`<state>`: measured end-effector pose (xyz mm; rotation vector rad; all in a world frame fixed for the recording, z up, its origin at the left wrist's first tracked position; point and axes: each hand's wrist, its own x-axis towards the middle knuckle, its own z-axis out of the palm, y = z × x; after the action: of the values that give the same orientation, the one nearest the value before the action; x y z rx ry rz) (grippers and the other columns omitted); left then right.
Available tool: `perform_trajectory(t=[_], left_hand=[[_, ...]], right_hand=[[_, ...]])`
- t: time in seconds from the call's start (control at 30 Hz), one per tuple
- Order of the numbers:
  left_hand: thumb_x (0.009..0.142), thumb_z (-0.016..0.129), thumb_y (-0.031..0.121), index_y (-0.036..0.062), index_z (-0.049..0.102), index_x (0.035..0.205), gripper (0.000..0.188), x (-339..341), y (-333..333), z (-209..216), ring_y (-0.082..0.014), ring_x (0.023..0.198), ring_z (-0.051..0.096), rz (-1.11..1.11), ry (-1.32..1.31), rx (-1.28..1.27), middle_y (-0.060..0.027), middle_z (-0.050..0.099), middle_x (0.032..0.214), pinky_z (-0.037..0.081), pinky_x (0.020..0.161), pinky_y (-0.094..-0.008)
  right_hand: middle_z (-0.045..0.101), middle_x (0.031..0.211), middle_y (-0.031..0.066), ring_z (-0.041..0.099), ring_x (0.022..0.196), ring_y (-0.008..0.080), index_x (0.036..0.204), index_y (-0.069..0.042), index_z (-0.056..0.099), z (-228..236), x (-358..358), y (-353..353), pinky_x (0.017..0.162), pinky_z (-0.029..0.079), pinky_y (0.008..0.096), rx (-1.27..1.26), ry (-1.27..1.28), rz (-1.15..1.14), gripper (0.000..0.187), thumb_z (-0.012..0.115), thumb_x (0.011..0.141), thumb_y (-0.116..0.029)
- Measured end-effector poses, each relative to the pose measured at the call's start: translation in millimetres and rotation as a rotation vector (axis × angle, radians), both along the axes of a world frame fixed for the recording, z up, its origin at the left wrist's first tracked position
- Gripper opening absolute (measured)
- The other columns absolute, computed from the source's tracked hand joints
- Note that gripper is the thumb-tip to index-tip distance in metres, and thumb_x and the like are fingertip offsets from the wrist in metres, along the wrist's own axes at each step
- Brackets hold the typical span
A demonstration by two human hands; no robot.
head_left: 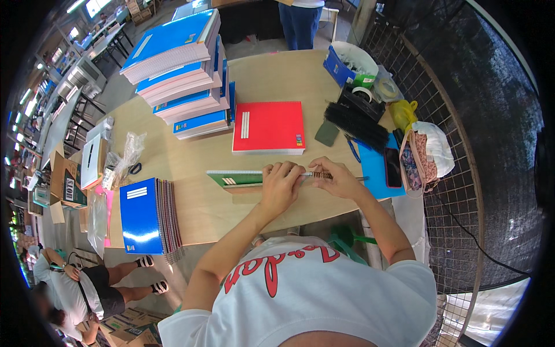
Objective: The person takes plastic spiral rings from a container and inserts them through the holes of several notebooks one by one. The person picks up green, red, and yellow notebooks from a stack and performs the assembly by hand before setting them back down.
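Note:
A green notebook (pixel 231 178) stands on its edge at the near side of the table, its long side running left to right. My left hand (pixel 281 185) is closed over its right part, fingers curled across the top edge. Just right of that, a brown spiral binding coil (pixel 318 174) shows between my hands. My right hand (pixel 336 181) pinches this coil with thumb and fingertips; how far it is threaded into the pages is hidden by my fingers. Beyond my hands lies a red spiral notebook (pixel 269 127), flat on the table.
Tall stacks of blue notebooks (pixel 173 46) rise at the far left of the table (pixel 260 75). Another blue notebook stack (pixel 140 214) sits near left. To the right are a black brush (pixel 357 124), a phone (pixel 393 168), a tub (pixel 350 63) and pouches. Two other people are nearby.

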<state>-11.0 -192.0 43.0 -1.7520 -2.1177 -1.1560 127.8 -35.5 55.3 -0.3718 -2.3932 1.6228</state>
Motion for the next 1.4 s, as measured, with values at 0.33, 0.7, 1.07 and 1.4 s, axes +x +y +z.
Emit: perform_trajectory(t=[0.33, 0.7, 1.07, 1.4], left_hand=[[0.078, 0.069, 0.014, 0.0119, 0.063, 0.092, 0.015, -2.8, 2.2, -1.4, -0.0245, 0.083, 0.055, 0.008, -0.033, 0.0, -0.003, 0.059, 0.087, 0.035, 0.076, -0.0402], [0.079, 0.068, 0.016, 0.012, 0.063, 0.092, 0.014, -2.3, 2.7, -1.1, -0.0255, 0.085, 0.056, 0.007, -0.024, -0.029, -0.0044, 0.06, 0.088, 0.036, 0.077, -0.0421], [0.079, 0.068, 0.016, 0.0108, 0.062, 0.093, 0.016, -2.2, 4.0, -5.4, -0.0279, 0.085, 0.056, -0.04, 0.013, 0.047, -0.0062, 0.06, 0.089, 0.04, 0.079, -0.0425], [0.078, 0.067, 0.015, 0.0101, 0.062, 0.096, 0.019, 10.9, -3.9, 9.5, -0.027, 0.083, 0.054, -0.017, -0.056, -0.046, -0.008, 0.055, 0.087, 0.039, 0.076, -0.0412]], right_hand=[[0.057, 0.084, 0.0126, 0.058, 0.075, 0.0294, 0.091, 0.0, 0.06, -5.3, -4.2, -0.7, 0.066, 0.047, 0.0358, 0.375, 0.138, -0.049, 0.012, 0.063, 0.08, 0.004], [0.056, 0.085, 0.0121, 0.059, 0.073, 0.0261, 0.095, 0.0, 0.061, -9.3, -5.3, -6.5, 0.064, 0.047, 0.0328, 0.287, 0.179, -0.09, 0.015, 0.064, 0.08, 0.0], [0.06, 0.094, 0.01, 0.057, 0.097, 0.0325, 0.09, -0.005, 0.064, 5.9, -8.1, -19.5, 0.082, 0.048, 0.041, 0.39, 0.058, -0.122, 0.015, 0.07, 0.079, -0.013], [0.061, 0.111, 0.0136, 0.053, 0.108, 0.031, 0.104, -0.007, 0.066, -28.1, -14.3, 46.9, 0.092, 0.045, 0.0409, 0.378, 0.0, -0.234, 0.032, 0.07, 0.079, -0.026]])
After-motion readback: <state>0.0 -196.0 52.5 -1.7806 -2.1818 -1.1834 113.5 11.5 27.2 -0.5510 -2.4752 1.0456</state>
